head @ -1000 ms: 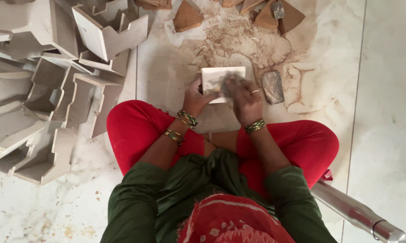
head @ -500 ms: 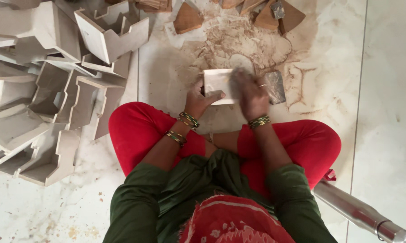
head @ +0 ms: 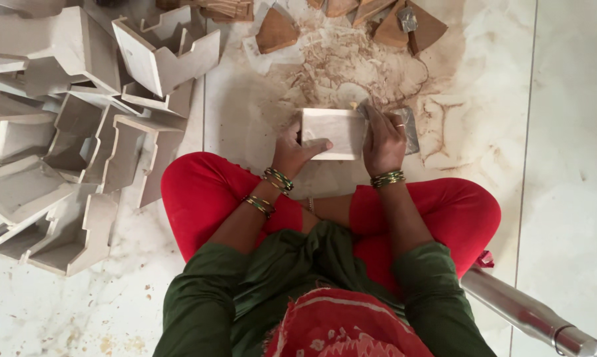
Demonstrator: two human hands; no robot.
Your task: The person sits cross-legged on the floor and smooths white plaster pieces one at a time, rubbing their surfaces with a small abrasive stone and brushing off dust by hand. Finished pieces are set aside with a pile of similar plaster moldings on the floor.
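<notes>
A: Starting at our left, what do we have?

B: A heap of pale cut wood pieces (head: 80, 139) piled on the floor (head: 569, 132), stepped and notched shapes lying every way. Its near edge lies just beside our left knee, so we have little open room there.

A: And in the middle?

B: The pale wooden block (head: 333, 133) rests on the floor just ahead of our crossed legs. Our left hand (head: 297, 149) clamps its left end, thumb laid over the near edge, fingers wrapped round the side. Our right hand (head: 383, 140) lies on the block's right end, fingers pressed together; whether they pinch a pad or paper we cannot tell.

A: Which step do we judge it to be?

B: Rubbing the block smooth, going by the wood dust (head: 351, 69) scattered beyond it. A further stroke would want the left grip firm and the right hand kept flat, short of the block's edge.

A: Further right?

B: Brown triangular pieces (head: 414, 26) lie beyond the dust; the bare floor is open, save a metal tube (head: 530, 314) by our right knee.
</notes>
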